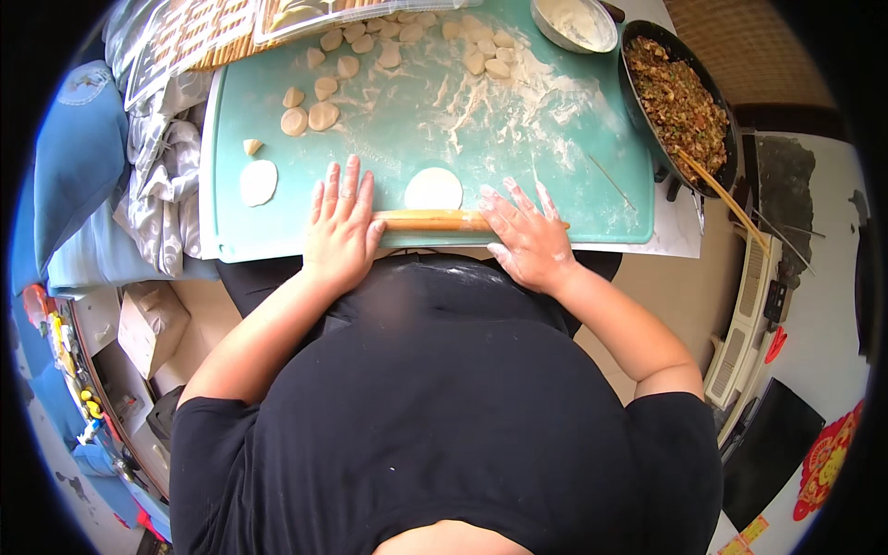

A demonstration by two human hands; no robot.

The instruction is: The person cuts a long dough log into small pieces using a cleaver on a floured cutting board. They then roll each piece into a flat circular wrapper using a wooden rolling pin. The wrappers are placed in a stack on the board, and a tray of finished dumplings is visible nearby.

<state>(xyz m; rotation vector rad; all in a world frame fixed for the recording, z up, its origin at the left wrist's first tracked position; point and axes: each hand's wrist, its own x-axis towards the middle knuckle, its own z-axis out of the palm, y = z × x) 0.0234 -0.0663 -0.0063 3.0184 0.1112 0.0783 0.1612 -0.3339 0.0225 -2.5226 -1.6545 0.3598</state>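
A wooden rolling pin (427, 220) lies crosswise along the near edge of the green mat (245, 227). My left hand (340, 231) rests flat over its left end, fingers stretched forward. Over the right end, my right hand (532, 239) lies with floury fingers spread. Just beyond the pin, between my hands, is a round, flat dough wrapper (434, 189). Another flattened wrapper (259, 182) lies left of my left hand, below a small dough lump (252, 146). Several dough pieces (323, 116) are scattered toward the far side of the mat.
Loose flour (518, 102) dusts the mat's far middle. A bowl of flour (575, 22) stands at the back right, beside a black pan (636, 97) of chopped filling (680, 97) with chopsticks (731, 203). A thin stick (612, 180) lies on the mat. A woven tray (208, 32) is back left.
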